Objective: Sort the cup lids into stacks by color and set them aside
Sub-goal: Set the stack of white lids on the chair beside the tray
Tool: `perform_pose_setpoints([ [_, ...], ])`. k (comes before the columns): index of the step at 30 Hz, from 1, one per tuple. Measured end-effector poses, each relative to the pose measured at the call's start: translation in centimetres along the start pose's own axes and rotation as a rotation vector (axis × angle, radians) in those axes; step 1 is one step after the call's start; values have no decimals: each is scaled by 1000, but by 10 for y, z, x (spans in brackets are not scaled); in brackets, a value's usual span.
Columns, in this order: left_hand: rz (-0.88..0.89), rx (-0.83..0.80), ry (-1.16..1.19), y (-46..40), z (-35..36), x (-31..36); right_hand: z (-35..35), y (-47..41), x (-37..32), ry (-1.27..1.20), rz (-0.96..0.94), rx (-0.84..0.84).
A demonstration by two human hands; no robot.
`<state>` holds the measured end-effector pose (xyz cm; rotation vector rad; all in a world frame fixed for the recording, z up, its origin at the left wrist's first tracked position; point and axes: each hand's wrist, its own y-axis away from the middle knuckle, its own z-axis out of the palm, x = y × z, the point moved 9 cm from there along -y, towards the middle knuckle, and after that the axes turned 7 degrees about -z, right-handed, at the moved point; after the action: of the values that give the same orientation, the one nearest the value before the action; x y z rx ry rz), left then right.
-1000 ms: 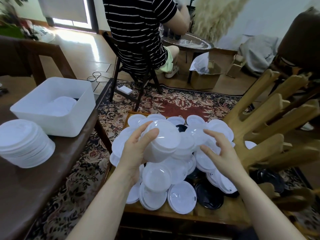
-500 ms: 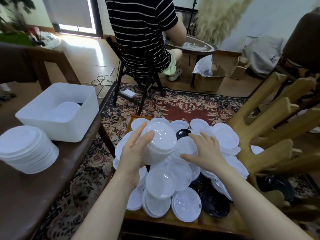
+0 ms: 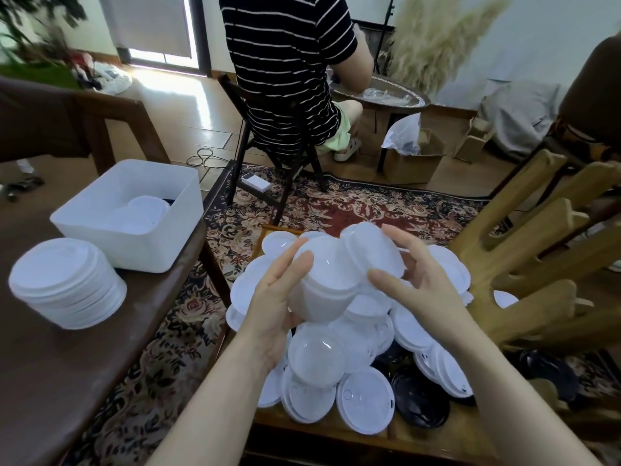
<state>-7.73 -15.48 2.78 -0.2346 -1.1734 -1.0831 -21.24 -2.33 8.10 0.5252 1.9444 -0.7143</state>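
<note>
My left hand (image 3: 274, 297) grips a stack of white lids (image 3: 324, 285) from its left side, held above the pile. My right hand (image 3: 420, 280) holds a single white lid (image 3: 371, 252) tilted against the top right of that stack. Below lies a heap of loose white lids (image 3: 366, 398) on a low wooden table (image 3: 369, 438), with a few black lids (image 3: 420, 398) mixed in at the front right. A finished stack of white lids (image 3: 65, 282) stands on the dark table (image 3: 67, 364) at my left.
A white bin (image 3: 131, 216) with some white lids inside sits on the dark table. A wooden rack (image 3: 531, 250) rises at the right of the low table. A person in a striped shirt (image 3: 285, 62) sits on a chair beyond, on a patterned rug (image 3: 336, 210).
My right hand picked a white lid from the pile and raised it to the stack in my left hand. The left hand kept its hold on the stack.
</note>
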Motion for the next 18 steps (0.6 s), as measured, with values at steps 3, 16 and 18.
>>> perform_pose_setpoints([
  [3, -17, -54, 17, 4, 7, -3, 19, 5, -11, 44, -38, -85],
  [16, -1, -76, 17, 7, 11, 2, 34, 4, -22, 104, -36, -103],
  [18, 7, -71, 12, 7, 10, 2, 36, 4, -24, 107, -48, -81],
])
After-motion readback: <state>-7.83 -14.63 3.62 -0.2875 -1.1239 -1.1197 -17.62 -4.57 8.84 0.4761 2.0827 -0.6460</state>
